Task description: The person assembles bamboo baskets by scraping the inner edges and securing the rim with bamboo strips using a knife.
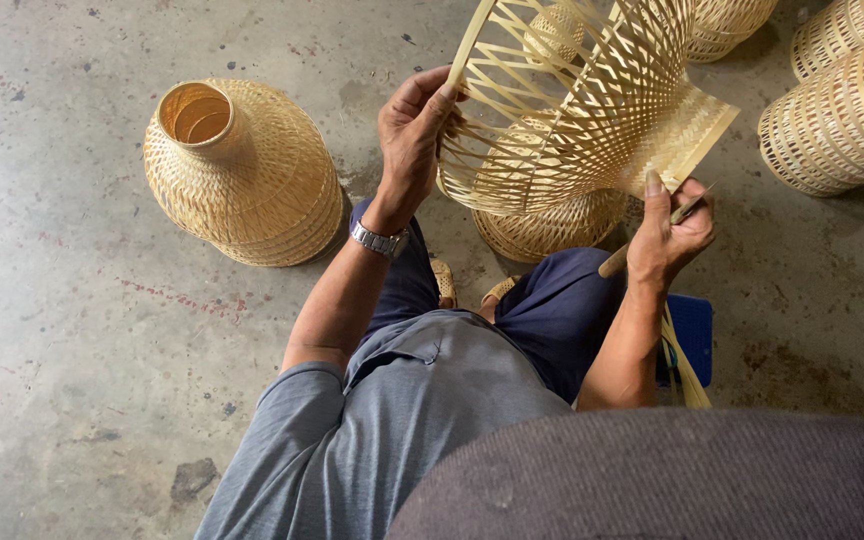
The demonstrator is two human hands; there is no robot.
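up front, the left hand [414,130] grips the open-weave bamboo frame [582,100] by its rim, axis tilted away rightward, while the nearer right hand [670,235] clasps a thin tool [652,232] beneath its collar.

Stained concrete floor [82,330] — grey, daylit

Floor [82,330]: you sit over bare grey concrete, stained and speckled with dark spots.
To your left: a finished woven bamboo shade [242,170] lies tilted on the floor, its narrow neck open towards you.
Ahead of you: another woven piece [552,225] rests near your feet.
To your right: two more woven shades [842,110] sit close together.
Under you: a blue stool [694,335].
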